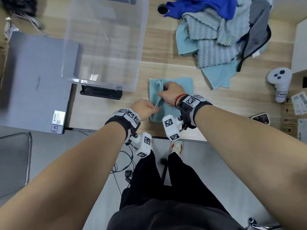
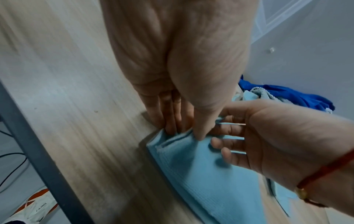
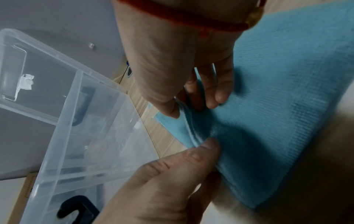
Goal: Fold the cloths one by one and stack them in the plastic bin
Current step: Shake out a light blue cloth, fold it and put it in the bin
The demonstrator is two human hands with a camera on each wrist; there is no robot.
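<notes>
A light blue cloth point(image 1: 181, 87) lies folded on the wooden table point(image 1: 166, 52), near its front edge. My left hand point(image 1: 157, 110) pinches the cloth's left edge point(image 2: 178, 139) between thumb and fingers. My right hand point(image 1: 162, 93) pinches the same layered edge point(image 3: 188, 121) a little farther back. In the left wrist view the left hand point(image 2: 185, 133) and the cloth point(image 2: 210, 181) show close up. The right wrist view shows the right hand point(image 3: 193, 109) on the cloth point(image 3: 287, 106). The clear plastic bin point(image 1: 132, 67) stands just left of the cloth. A pile of unfolded cloths point(image 1: 221, 34) lies at the back right.
A closed grey laptop point(image 1: 38, 80) lies left of the bin, and a black block point(image 1: 101, 93) sits at the bin's front. A white controller point(image 1: 280, 82) and boxes stand at the right. A cable hole point(image 1: 162, 9) is at the back.
</notes>
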